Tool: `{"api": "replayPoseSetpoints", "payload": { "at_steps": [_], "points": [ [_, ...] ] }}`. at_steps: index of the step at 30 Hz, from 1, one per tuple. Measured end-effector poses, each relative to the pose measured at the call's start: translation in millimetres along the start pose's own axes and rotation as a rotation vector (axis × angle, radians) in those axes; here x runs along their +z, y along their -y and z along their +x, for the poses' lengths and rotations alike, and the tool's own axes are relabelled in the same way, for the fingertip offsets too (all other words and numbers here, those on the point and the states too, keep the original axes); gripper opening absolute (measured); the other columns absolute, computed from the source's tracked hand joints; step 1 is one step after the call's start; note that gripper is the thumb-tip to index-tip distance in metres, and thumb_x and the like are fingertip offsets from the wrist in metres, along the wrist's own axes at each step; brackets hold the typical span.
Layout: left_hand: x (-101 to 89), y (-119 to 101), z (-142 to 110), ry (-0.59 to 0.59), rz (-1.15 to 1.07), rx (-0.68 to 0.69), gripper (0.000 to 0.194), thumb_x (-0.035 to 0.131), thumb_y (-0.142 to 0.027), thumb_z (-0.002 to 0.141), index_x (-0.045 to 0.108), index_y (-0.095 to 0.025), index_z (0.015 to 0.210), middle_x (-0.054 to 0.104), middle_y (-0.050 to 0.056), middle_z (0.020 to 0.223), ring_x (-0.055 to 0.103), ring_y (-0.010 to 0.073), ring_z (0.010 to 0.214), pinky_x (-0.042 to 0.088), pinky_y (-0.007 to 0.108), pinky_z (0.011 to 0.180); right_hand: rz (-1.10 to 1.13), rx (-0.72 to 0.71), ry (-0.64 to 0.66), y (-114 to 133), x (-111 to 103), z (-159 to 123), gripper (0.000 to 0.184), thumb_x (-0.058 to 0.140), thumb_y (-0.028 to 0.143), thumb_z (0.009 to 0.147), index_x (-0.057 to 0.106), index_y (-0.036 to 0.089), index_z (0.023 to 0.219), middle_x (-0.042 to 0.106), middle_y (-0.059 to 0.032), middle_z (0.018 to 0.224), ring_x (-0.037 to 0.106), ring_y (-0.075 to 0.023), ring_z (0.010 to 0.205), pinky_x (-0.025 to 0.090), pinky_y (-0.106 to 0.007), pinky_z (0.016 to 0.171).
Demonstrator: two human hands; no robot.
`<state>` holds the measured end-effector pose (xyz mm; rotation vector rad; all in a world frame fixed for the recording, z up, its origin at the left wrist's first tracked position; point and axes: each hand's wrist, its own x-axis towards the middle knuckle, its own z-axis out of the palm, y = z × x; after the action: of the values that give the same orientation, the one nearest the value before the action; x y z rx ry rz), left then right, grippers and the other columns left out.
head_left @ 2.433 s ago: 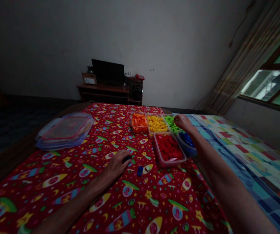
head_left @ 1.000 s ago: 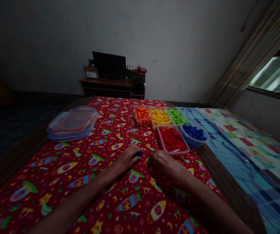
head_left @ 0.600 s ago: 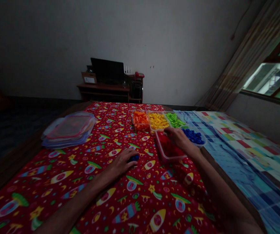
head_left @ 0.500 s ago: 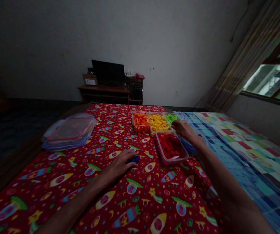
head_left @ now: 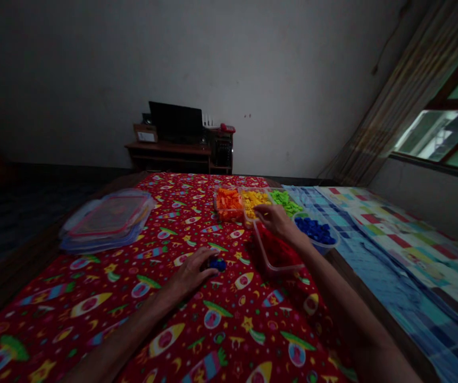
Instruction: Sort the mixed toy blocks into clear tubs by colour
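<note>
My left hand (head_left: 193, 268) rests on the red cloth, its thumb and fingers closed round a small dark-blue toy block (head_left: 218, 264). Over the front of the box of yellow blocks (head_left: 256, 198), my right hand (head_left: 277, 220) has its fingertips pinched together; whatever they hold is too small to make out. Below that hand and forearm, partly covered, sits a clear box of red blocks (head_left: 279, 249). Green blocks (head_left: 285, 203) fill the box behind the hand, and blue blocks (head_left: 315, 230) lie in a round-cornered tub to its right.
Orange blocks (head_left: 229, 201) fill a box left of the yellow ones. Stacked clear lids (head_left: 107, 221) lie on the cloth's left side. A blue checked cloth (head_left: 372, 255) covers the right side. Beyond the far edge stands a desk (head_left: 168, 149) with a monitor (head_left: 176, 121).
My right hand has moved left and nearer, from the green box to the front of the yellow one, uncovering green and blue blocks. My left hand stays with the blue block.
</note>
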<state>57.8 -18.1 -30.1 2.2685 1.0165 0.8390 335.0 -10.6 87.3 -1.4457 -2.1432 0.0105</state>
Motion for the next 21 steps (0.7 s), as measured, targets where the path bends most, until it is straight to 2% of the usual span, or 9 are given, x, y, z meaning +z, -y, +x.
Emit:
{"api": "replayPoseSetpoints", "payload": {
  "at_steps": [2, 3, 4, 7, 10, 13, 16, 18, 21],
  "points": [
    [-3.3, 2, 2, -0.008, -0.051, -0.062, 0.042, 0.067, -0.029, 0.07, 0.059, -0.022, 0.111, 0.062, 0.003, 0.091, 0.06, 0.0175, 0.078, 0.051, 0.03, 0.071, 0.091, -0.128, 0.2, 36, 22, -15, 0.017, 0.049, 0.012, 0.085, 0.066, 0.014, 0.081, 0.061, -0.0012, 0.067, 0.051, -0.0112, 0.06, 0.035, -0.021, 0.057],
    [-6.2, 5, 3, -0.01, -0.076, -0.093, 0.044, 0.068, -0.03, 0.069, 0.058, -0.022, 0.112, 0.061, 0.002, 0.087, 0.059, 0.0163, 0.072, 0.051, 0.029, 0.066, 0.109, -0.167, 0.257, 51, 34, -23, 0.014, 0.051, 0.011, 0.084, 0.065, 0.014, 0.084, 0.06, -0.0006, 0.067, 0.05, -0.0111, 0.06, 0.036, -0.022, 0.057],
    [-9.8, 8, 4, -0.01, -0.095, -0.118, 0.045, 0.067, -0.032, 0.068, 0.059, -0.021, 0.111, 0.06, 0.002, 0.086, 0.058, 0.0157, 0.069, 0.05, 0.028, 0.063, 0.118, -0.197, 0.252, 63, 45, -31, 0.014, 0.054, 0.013, 0.084, 0.064, 0.014, 0.093, 0.061, -0.0018, 0.072, 0.052, -0.0123, 0.064, 0.038, -0.023, 0.061],
    [-23.7, 20, 7, -0.053, -0.13, -0.174, 0.039, 0.064, -0.037, 0.068, 0.062, -0.018, 0.102, 0.062, 0.003, 0.088, 0.059, 0.0165, 0.07, 0.05, 0.029, 0.063, 0.132, -0.272, 0.159, 80, 76, -50, 0.034, 0.056, 0.024, 0.088, 0.052, 0.014, 0.12, 0.061, -0.0112, 0.1, 0.054, -0.019, 0.092, 0.044, -0.03, 0.078],
    [-34.6, 31, 9, -0.129, -0.193, -0.284, 0.04, 0.055, -0.044, 0.074, 0.062, -0.016, 0.1, 0.065, 0.005, 0.084, 0.06, 0.0178, 0.069, 0.05, 0.03, 0.063, 0.121, -0.322, 0.127, 80, 95, -61, 0.045, 0.056, 0.033, 0.089, 0.044, 0.013, 0.127, 0.054, -0.016, 0.112, 0.049, -0.0229, 0.105, 0.045, -0.036, 0.086],
    [-37.5, 35, 9, -0.143, -0.222, -0.334, 0.044, 0.05, -0.047, 0.075, 0.062, -0.015, 0.102, 0.066, 0.005, 0.079, 0.061, 0.0186, 0.066, 0.051, 0.03, 0.061, 0.151, -0.346, 0.143, 80, 102, -68, 0.041, 0.054, 0.025, 0.089, 0.043, 0.012, 0.127, 0.053, -0.0154, 0.112, 0.048, -0.0218, 0.107, 0.044, -0.036, 0.09],
    [-37.4, 32, 9, -0.159, -0.116, -0.243, 0.036, 0.051, -0.044, 0.074, 0.066, -0.018, 0.091, 0.068, 0.007, 0.089, 0.063, 0.022, 0.082, 0.052, 0.033, 0.072, 0.202, -0.296, 0.189, 79, 99, -71, 0.036, 0.051, 0.019, 0.089, 0.045, 0.013, 0.124, 0.054, -0.0127, 0.111, 0.051, -0.0195, 0.104, 0.045, -0.032, 0.089],
    [-38.4, 28, 9, -0.15, -0.042, -0.204, 0.032, 0.049, -0.042, 0.075, 0.067, -0.019, 0.088, 0.069, 0.007, 0.093, 0.063, 0.0227, 0.088, 0.052, 0.033, 0.078, 0.223, -0.27, 0.183, 76, 95, -71, 0.04, 0.05, 0.02, 0.09, 0.042, 0.014, 0.128, 0.052, -0.0129, 0.116, 0.05, -0.02, 0.108, 0.044, -0.033, 0.09],
    [-40.5, 22, 9, -0.12, 0.013, -0.207, 0.033, 0.045, -0.039, 0.078, 0.067, -0.019, 0.09, 0.068, 0.006, 0.092, 0.063, 0.0214, 0.083, 0.052, 0.033, 0.076, 0.225, -0.284, 0.137, 73, 91, -71, 0.049, 0.047, 0.019, 0.091, 0.031, 0.017, 0.137, 0.048, -0.0145, 0.121, 0.046, -0.0213, 0.115, 0.042, -0.036, 0.095]
  ]
}}
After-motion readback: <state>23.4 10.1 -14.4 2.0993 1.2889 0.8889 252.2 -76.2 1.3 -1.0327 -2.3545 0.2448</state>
